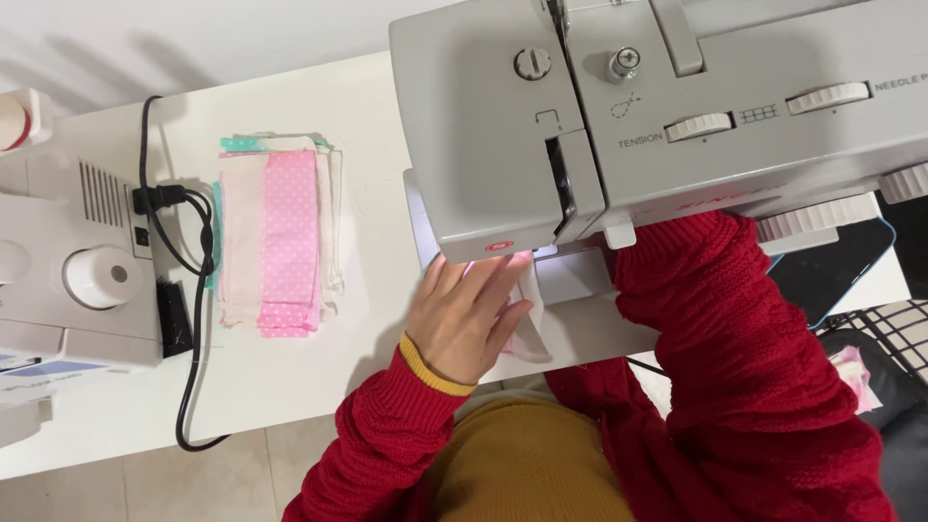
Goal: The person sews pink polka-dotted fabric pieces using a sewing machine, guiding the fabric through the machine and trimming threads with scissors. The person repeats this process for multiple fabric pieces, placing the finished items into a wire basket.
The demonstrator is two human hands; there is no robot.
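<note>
My left hand (464, 314) lies flat at the centre of the frame, its grip open with fingers spread, pressing a pale fabric piece (527, 324) onto the bed of the grey sewing machine (580, 116) that fills the upper right. The fabric sits under my fingertips and runs in beneath the machine's head, so I judge a seam is under way on this piece; the needle itself is hidden from me. My right hand is out of sight behind the machine, only its red sleeve (715, 319) showing at centre right, so I cannot tell whether that grip is open or closed.

At left centre a stack of fabric pieces (275, 237), pink dotted, white and mint, rests well apart from my hand; whether these are sewn or waiting I cannot tell.

The white counter (309, 387) carries everything. A second white machine (68, 271) stands at the far left, with a black cable (198, 290) looping beside it. Pale floor tiles show at the lower left.
</note>
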